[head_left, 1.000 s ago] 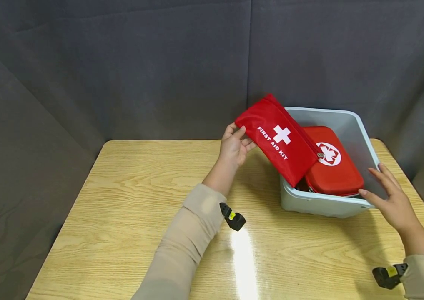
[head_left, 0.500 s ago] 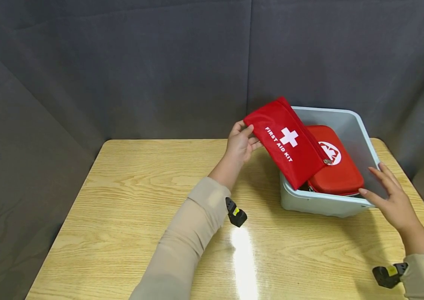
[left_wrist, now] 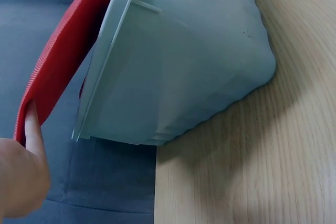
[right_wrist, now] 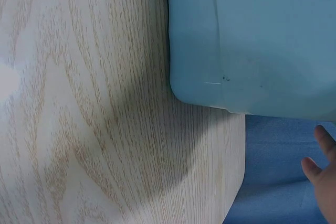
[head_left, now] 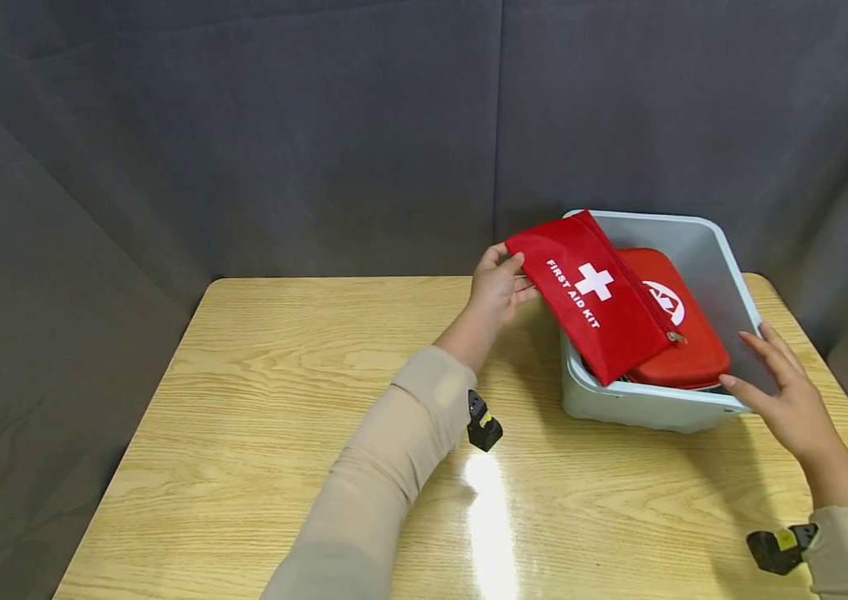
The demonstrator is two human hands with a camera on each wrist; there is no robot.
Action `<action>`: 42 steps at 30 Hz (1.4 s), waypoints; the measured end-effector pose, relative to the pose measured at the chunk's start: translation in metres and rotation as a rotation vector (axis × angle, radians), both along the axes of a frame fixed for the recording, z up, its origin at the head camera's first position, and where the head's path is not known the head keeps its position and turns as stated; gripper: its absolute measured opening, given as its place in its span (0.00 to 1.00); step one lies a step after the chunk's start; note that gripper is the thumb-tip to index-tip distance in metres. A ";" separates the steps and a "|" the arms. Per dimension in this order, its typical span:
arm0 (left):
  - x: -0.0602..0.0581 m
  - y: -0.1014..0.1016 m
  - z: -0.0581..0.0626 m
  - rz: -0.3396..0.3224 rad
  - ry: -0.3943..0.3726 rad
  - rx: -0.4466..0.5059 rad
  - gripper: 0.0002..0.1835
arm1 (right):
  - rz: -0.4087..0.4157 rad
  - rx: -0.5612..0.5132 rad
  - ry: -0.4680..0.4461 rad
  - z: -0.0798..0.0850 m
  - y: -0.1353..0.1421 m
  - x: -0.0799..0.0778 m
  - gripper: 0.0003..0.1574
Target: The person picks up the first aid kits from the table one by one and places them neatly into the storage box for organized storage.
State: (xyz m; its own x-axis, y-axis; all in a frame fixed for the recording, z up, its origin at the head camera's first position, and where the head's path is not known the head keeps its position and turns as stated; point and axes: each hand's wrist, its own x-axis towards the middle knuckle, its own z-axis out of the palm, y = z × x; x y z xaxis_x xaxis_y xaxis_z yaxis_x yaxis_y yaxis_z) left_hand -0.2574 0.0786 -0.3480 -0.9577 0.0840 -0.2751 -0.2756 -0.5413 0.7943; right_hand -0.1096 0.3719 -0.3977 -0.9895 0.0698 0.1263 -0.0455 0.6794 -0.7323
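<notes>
My left hand (head_left: 497, 287) pinches the upper left corner of a flat red first aid pouch (head_left: 581, 292) with a white cross and a zipper. In the left wrist view, the pouch (left_wrist: 58, 56) slants across the rim of the grey storage bin (left_wrist: 173, 61), and fingers of the left hand (left_wrist: 23, 166) show at its end. The pouch partly covers a red zip case (head_left: 682, 350) with a white round emblem inside the bin (head_left: 641, 408). My right hand (head_left: 787, 400) rests at the bin's front right corner, thumb and fingers spread over the rim.
The bin stands on a wooden table (head_left: 281, 375) near its right back corner. Dark grey cloth (head_left: 318, 142) hangs behind the table and at both sides. Black wrist cameras (head_left: 484, 422) are worn at both cuffs.
The left hand has moved right with the pouch, which is lower and farther over the bin and covers more of the red case. The right hand has stayed at the corner.
</notes>
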 end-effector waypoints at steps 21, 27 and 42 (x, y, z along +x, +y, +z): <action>0.003 0.024 0.002 0.010 -0.031 -0.105 0.27 | -0.002 -0.015 0.022 0.000 -0.001 0.003 0.40; 0.007 0.036 0.006 0.046 -0.022 -0.184 0.30 | 0.003 -0.016 0.019 0.002 0.001 0.003 0.40; 0.016 0.050 0.006 0.026 -0.030 -0.379 0.23 | 0.010 -0.035 0.034 0.001 0.001 0.005 0.40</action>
State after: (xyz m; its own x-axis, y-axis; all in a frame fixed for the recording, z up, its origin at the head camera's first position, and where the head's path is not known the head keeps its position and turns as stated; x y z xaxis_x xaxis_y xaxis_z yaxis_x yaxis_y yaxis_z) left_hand -0.2410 0.1284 -0.3419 -0.9492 -0.0536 -0.3099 -0.2918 -0.2174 0.9314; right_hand -0.1048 0.3728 -0.3970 -0.9854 0.0646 0.1574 -0.0776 0.6528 -0.7535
